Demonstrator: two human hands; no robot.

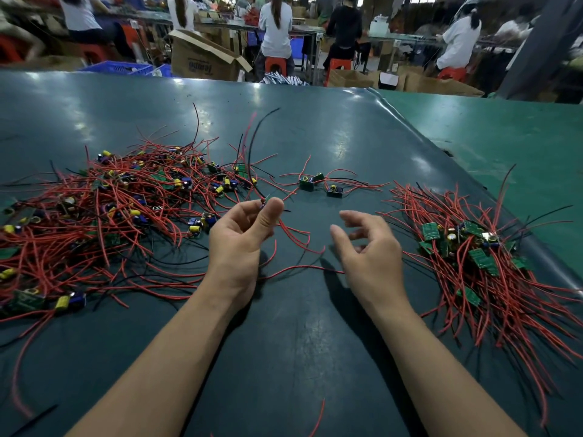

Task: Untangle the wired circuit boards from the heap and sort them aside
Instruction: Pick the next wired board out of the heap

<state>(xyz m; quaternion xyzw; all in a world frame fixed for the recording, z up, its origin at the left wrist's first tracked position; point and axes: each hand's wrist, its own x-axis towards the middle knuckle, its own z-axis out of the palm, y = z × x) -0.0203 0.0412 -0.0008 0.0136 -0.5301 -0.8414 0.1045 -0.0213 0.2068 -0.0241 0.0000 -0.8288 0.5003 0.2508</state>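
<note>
On the dark green table [315, 342] lie two heaps of wired circuit boards: a big tangled heap [104, 209] at the left and a smaller sorted pile [479, 257] at the right. Between them, farther off, sit three loose boards [318, 183] close together. The left hand [241, 234] pinches one board's red wires [295, 234] between thumb and fingers, just beside the heap. The right hand [367, 247] hovers near it, fingers loosely curled, holding nothing. Four seated people [276, 26] work at far benches.
</note>
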